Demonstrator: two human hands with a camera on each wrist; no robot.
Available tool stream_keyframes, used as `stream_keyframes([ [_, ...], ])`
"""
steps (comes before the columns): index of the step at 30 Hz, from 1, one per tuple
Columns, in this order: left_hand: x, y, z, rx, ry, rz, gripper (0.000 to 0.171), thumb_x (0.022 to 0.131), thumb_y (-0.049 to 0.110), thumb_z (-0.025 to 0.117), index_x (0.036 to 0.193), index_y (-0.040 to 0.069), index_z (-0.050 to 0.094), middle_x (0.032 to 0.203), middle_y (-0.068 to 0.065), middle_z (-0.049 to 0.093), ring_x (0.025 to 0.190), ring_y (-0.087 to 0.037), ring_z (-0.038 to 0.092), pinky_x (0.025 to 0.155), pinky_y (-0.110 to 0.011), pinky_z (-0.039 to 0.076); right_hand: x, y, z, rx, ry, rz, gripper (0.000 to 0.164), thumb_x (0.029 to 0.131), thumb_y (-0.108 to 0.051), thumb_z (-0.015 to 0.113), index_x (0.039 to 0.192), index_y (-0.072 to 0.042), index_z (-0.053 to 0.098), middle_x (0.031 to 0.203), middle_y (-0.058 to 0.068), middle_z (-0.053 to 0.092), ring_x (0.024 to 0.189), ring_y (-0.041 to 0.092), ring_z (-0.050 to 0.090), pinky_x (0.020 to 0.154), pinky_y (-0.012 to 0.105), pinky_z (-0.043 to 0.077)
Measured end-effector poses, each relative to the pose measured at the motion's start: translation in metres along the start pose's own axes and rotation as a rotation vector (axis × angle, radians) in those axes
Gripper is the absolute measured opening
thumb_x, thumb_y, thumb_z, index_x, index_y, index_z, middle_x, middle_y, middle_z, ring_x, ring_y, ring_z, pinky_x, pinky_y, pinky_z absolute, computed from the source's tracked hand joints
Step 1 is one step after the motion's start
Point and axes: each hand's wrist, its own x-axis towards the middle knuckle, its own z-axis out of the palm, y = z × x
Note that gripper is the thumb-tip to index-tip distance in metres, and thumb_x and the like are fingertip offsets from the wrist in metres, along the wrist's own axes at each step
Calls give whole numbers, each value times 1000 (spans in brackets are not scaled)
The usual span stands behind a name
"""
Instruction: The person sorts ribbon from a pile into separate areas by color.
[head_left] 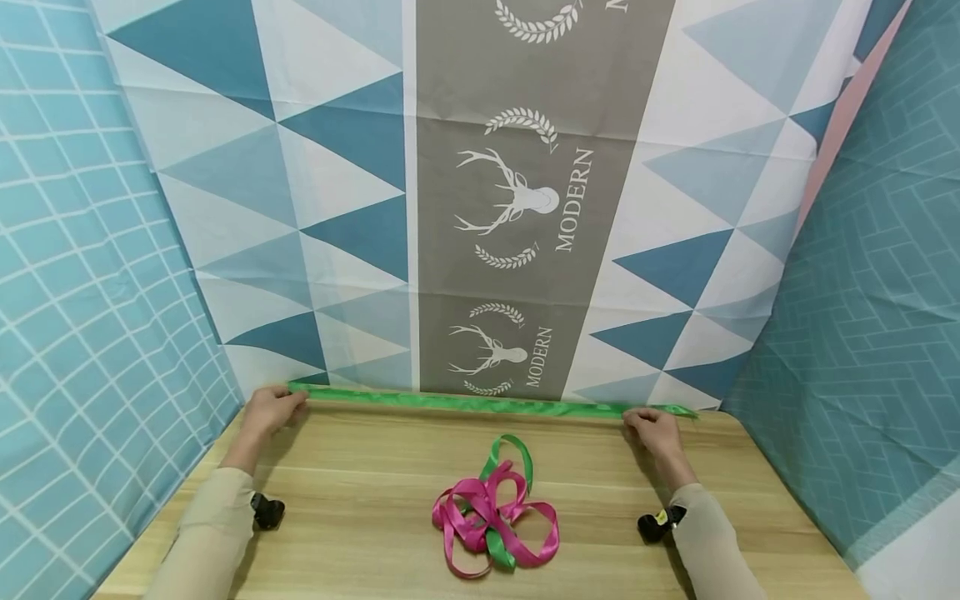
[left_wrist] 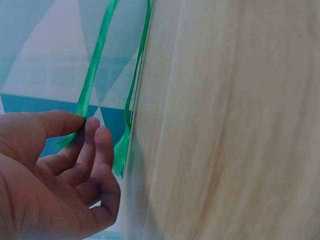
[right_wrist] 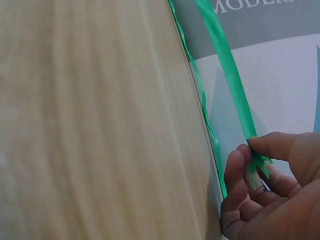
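Observation:
A green ribbon [head_left: 450, 402] stretches along the far edge of the table. At its left end my left hand [head_left: 272, 408] pinches it between thumb and fingertip; a short tip pokes past the fingers. Toward the right end my right hand [head_left: 655, 429] pinches it as well, and its frayed end [right_wrist: 259, 167] shows below the thumb in the right wrist view. Both wrist views show a second green strip [left_wrist: 134, 92] lying along the table's edge, beside the held ribbon; in the head view the two strips can hardly be told apart.
On the wooden table [head_left: 360, 500], nearer the body, sits a loose tangle of pink ribbon [head_left: 540, 554] with green ribbon [head_left: 500, 550] looped through it. A patterned cloth [head_left: 495, 275] hangs behind the far edge, with blue cloths [head_left: 97, 275] at the sides.

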Motion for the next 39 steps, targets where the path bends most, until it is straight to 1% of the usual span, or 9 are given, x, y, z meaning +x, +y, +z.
stream_keyframes([
  [4,0,-4,-4,-42,-61,-52,39,107,28,54,110,-6,71,91,-11,73,84,-26,67,70,-40,49,2,2,-1,15,-25,28,34,104,-16,61,127,10,63,105,20,66,83,26,58,69,33,52],
  [9,-1,-7,-2,-69,-64,-54,37,107,25,54,109,-8,70,89,-10,72,81,-25,68,67,-37,47,6,4,-1,16,-30,33,29,102,-12,64,119,12,66,86,17,67,73,24,62,65,32,53],
  [13,2,-8,-3,-68,-72,-65,35,107,24,54,108,-7,70,88,-9,72,79,-23,68,65,-37,46,7,4,-4,-60,-43,19,28,101,-16,66,111,9,69,83,16,67,71,24,60,64,33,51],
  [17,9,-10,-5,-68,-93,-87,34,106,22,54,114,-9,68,87,-7,71,77,-21,67,65,-36,47,9,5,-7,-148,-64,-4,27,101,-20,67,99,6,71,77,14,65,67,24,58,62,35,48],
  [20,16,-9,-6,-70,-98,-96,33,104,21,56,112,-9,69,86,-7,71,75,-22,66,64,-35,47,10,6,-9,-169,-70,-9,26,101,-20,67,94,5,71,75,13,64,65,23,57,61,36,48],
  [28,26,-9,-3,-47,-122,-105,26,101,16,58,95,-5,71,78,-8,69,66,-22,60,58,-34,45,19,9,-8,-187,-67,-20,24,101,-17,67,95,5,72,77,12,66,64,23,56,58,35,48],
  [31,29,-10,-1,-26,-104,-88,23,96,13,59,80,-1,70,67,-6,65,57,-19,53,55,-33,43,22,9,-8,-205,-65,-19,25,101,-16,66,93,6,72,75,12,65,60,22,54,57,35,46],
  [35,32,-10,2,26,-66,-38,34,89,9,59,56,14,54,51,0,48,46,-15,39,53,-32,38,24,8,-7,-233,-65,-22,24,101,-14,64,96,8,72,77,14,66,61,23,53,58,35,45],
  [39,33,-12,4,95,-43,-2,41,85,8,58,52,21,38,47,5,33,45,-15,30,51,-33,33,24,8,-6,-250,-63,-18,23,102,-14,64,97,8,72,78,14,66,63,23,55,58,35,46],
])
